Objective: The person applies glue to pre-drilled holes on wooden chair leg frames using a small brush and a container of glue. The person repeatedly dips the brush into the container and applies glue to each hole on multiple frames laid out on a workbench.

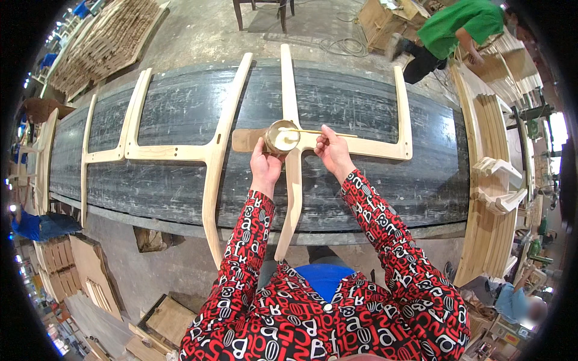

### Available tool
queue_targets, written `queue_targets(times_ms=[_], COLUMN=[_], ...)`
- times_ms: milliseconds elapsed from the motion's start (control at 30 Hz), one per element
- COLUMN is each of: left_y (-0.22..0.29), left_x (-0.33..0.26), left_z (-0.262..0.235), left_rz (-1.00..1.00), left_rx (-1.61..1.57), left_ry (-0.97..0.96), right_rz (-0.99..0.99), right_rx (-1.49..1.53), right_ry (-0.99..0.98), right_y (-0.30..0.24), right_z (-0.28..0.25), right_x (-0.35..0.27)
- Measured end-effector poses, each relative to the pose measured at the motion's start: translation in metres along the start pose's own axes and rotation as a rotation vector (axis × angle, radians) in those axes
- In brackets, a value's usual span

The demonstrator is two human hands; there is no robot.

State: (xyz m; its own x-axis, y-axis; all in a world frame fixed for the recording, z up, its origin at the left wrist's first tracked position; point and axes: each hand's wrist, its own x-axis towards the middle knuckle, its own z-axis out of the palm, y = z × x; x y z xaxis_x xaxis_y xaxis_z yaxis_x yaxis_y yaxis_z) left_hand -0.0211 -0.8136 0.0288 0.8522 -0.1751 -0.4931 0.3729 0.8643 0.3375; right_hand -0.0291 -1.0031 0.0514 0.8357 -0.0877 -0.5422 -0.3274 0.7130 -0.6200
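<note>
Head view: lettered sleeves (377,212); hands (265,171) hold pot (272,135) and stick (310,131).

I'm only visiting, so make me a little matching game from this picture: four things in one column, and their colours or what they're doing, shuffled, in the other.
Column one
1. Left hand
2. Right hand
3. Co-worker's shirt
4. Work surface

Column two
A. Green
B. Dark, with pale scratches and marks
C. Holds the thin stick
D. Holds the round container

Right pairs: 1-D, 2-C, 3-A, 4-B
</note>
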Motion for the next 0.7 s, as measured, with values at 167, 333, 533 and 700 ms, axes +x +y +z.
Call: queue_targets(times_ms=[167,333,533,700], left_y=[0.013,0.017,0.022,0.03], left_x=[0.007,-0.009,-0.041,-0.05], left_z=[-0.025,-0.055,-0.071,-0.084], left_rz=[0.01,-0.007,0.003,0.029], left_rx=[-0.031,-0.058,-0.034,-0.039], left_ry=[0.034,0.007,0.12,0.094], right_rz=[-0.234,-0.573,-0.797,-0.813], right_rx=[-0.181,-0.801,-1.284,-1.359], right_ry=[-0.112,-0.152,-0.205,-0.272], right_y=[-0.021,-0.042,-0.035,-0.03], right_z=[0.02,0.028,0.046,0.054], right_x=[0.011,0.032,0.043,0.049])
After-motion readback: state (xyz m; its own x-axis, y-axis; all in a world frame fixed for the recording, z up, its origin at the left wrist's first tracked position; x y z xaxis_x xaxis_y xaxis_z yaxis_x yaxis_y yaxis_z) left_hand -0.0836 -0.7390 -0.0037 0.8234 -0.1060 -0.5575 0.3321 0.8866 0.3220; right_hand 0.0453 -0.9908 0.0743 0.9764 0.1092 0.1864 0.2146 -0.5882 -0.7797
